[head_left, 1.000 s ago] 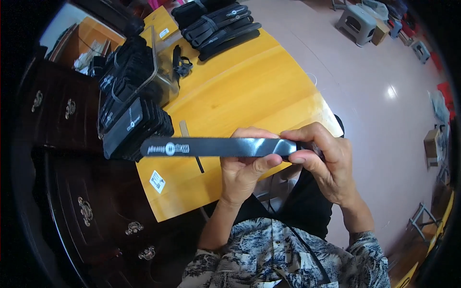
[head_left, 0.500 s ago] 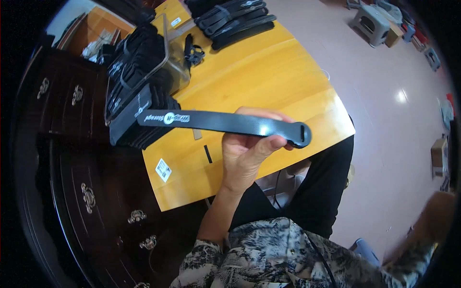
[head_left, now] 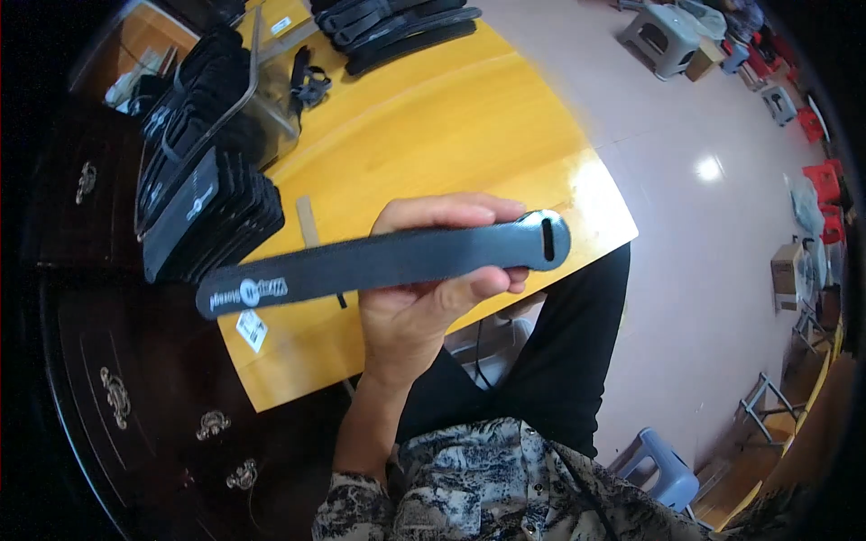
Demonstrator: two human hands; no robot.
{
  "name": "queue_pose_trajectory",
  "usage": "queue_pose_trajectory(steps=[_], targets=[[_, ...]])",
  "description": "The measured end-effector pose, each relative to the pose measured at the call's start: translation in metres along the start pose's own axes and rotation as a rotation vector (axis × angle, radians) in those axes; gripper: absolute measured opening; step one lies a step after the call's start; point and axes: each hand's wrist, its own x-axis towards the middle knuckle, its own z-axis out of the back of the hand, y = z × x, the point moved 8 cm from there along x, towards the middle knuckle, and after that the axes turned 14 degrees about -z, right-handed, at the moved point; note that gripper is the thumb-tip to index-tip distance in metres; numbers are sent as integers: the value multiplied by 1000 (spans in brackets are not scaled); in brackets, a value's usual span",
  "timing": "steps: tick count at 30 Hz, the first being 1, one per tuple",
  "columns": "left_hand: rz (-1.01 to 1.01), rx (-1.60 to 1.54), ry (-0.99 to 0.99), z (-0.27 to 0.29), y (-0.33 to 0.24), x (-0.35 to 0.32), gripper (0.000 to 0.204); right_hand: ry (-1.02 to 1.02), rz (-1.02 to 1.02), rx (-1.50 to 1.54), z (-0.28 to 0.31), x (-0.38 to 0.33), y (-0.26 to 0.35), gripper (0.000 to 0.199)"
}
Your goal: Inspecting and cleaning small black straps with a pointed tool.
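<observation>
My left hand (head_left: pixel 406 316) grips a flat black strap (head_left: pixel 361 263) above the table. The fingers lie along its far side and the thumb presses on the near side. A rounded end with a slot points right. The other end, with white and grey printing, reaches left past the table's edge. My right hand is out of view. Left of my hand, a stack of similar black straps (head_left: pixel 212 216) leans in front of a clear plastic bin (head_left: pixel 275 131) filled with more of them.
The yellow table (head_left: pixel 433 135) carries bundled black straps (head_left: pixel 397 36) at the far side, a small black strap piece (head_left: pixel 311 86) and a white label (head_left: pixel 252 331). Dark drawers (head_left: pixel 117 379) stand on the left. A grey stool (head_left: pixel 663 41) and a blue-grey stool (head_left: pixel 663 469) are on the floor.
My left hand has turned the strap so that its printed end swings nearer and its broad face shows more. The whole view has shifted, with the table now farther left.
</observation>
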Motion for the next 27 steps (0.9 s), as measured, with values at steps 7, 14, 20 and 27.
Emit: queue_pose_trajectory(steps=[7,14,20,27], targets=[[78,-142,-24,-8,11,4,47,-44,43,51,-1,-15,11,40],[-8,-307,40,-3,6,10,33,-63,110,76,4,-34,39,38],[-12,-205,-147,10,-8,9,26,-54,139,105,1,-47,56,36],[-49,49,-334,37,-14,-2,21,429,206,147,-119,-50,43,9]])
